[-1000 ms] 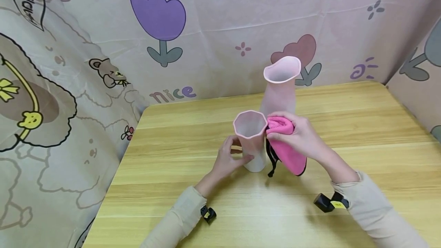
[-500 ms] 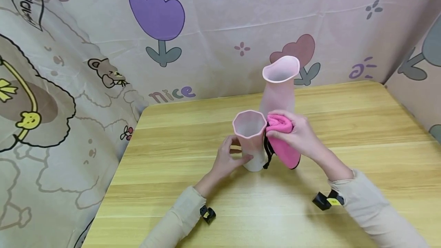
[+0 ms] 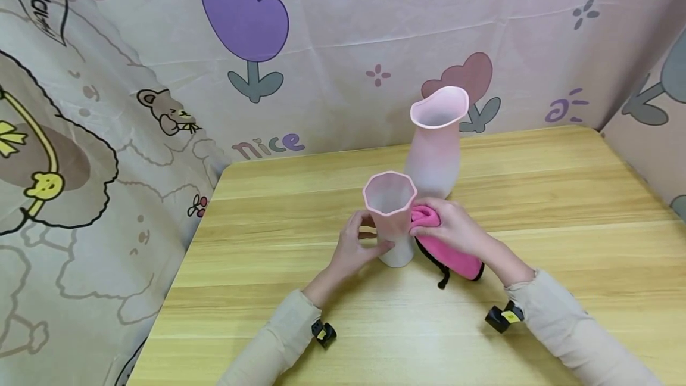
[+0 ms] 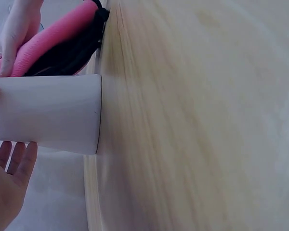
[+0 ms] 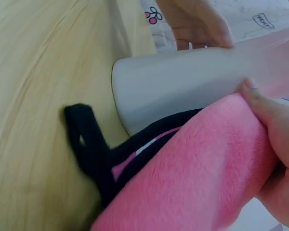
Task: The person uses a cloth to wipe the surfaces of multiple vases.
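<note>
A pink-to-white vase [image 3: 395,237] with a faceted rim stands upright on the table. My left hand [image 3: 358,243] grips its lower left side, thumb across the front; in the left wrist view the fingers of that hand [image 4: 12,183] curl round the white wall [image 4: 48,110]. My right hand [image 3: 452,228] holds a bunched bright pink cloth [image 3: 455,258] against the vase's right side. The cloth has a black edge and a black hanging loop [image 5: 84,139], seen in the right wrist view. There the right thumb [image 5: 260,103] lies along the vase over the cloth.
A taller pink vase [image 3: 436,159] with a wavy, flared rim stands just behind, to the right. The wooden table [image 3: 268,213] meets a printed fabric backdrop [image 3: 343,34] at the back, with more fabric at the left.
My right hand has moved down the vase's right side with the cloth, from near the rim to mid-height. The left hand and both vases have stayed in place.
</note>
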The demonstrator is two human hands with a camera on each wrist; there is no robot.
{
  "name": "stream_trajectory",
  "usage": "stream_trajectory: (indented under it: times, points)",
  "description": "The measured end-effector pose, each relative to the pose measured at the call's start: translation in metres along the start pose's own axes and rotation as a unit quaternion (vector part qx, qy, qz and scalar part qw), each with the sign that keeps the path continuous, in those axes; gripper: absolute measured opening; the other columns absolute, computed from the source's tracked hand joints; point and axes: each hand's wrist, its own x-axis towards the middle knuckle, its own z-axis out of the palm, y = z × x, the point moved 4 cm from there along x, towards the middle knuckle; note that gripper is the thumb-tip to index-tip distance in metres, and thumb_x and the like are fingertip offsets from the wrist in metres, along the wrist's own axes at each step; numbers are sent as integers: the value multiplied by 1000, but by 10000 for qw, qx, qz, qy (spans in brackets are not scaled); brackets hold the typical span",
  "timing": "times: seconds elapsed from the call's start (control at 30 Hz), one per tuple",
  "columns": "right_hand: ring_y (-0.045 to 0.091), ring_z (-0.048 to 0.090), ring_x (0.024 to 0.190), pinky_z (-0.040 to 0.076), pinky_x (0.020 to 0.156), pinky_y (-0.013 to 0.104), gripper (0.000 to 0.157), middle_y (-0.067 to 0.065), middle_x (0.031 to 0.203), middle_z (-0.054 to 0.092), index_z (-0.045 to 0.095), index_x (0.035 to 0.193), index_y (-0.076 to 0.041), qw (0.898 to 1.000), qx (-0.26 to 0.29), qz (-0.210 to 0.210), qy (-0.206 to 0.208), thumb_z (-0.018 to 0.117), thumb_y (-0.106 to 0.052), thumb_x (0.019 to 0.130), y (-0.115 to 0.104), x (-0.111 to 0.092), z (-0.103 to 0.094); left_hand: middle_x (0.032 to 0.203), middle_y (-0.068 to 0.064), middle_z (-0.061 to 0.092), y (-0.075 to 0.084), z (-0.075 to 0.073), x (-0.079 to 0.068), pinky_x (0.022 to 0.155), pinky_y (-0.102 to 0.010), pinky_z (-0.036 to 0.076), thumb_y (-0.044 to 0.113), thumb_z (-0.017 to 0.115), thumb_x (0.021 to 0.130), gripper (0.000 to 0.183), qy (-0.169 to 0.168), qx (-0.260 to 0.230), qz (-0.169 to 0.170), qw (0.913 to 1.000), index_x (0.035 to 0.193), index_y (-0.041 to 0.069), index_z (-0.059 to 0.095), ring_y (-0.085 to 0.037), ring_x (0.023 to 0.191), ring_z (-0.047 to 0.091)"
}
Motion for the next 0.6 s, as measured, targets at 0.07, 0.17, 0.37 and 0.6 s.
stream_trajectory:
  times: [0.07, 0.17, 0.37, 0.6]
  points:
    - [14, 55, 80, 49, 70, 31, 43, 0, 91, 62, 61, 109, -6, 9998, -127, 19, -161, 76, -25, 73, 3, 0, 3, 105, -24, 52, 0, 0, 0, 78, -50, 51, -1, 74, 70, 49, -17, -8, -12, 10000, 110, -9, 46, -39, 95, 52]
    - [11, 54, 76, 49, 67, 28, 41, -3, 89, 62, 62, 106, -7, 9981, -359, 72, -505, 76, -25, 73, 6, -1, 9, 105, -24, 52, 1, 0, 0, 78, -50, 51, -1, 74, 70, 49, -24, 7, -22, 10000, 111, -8, 46, -38, 95, 52]
    - [12, 60, 85, 51, 74, 31, 45, -1, 95, 66, 61, 110, -6, 9929, -779, -64, -893, 77, -23, 72, 11, -2, 19, 105, -23, 52, 2, -1, -1, 78, -49, 51, -1, 74, 70, 49, -13, 57, -32, 10000, 111, -8, 46, -37, 95, 53]
    - [18, 62, 89, 51, 75, 35, 43, 2, 96, 66, 62, 105, -8, 9852, -1173, -221, -1229, 78, -25, 69, 14, -1, 27, 105, -23, 52, 1, 0, 0, 78, -50, 51, -1, 74, 71, 48, -12, -33, -66, 10000, 110, -8, 46, -38, 95, 52]
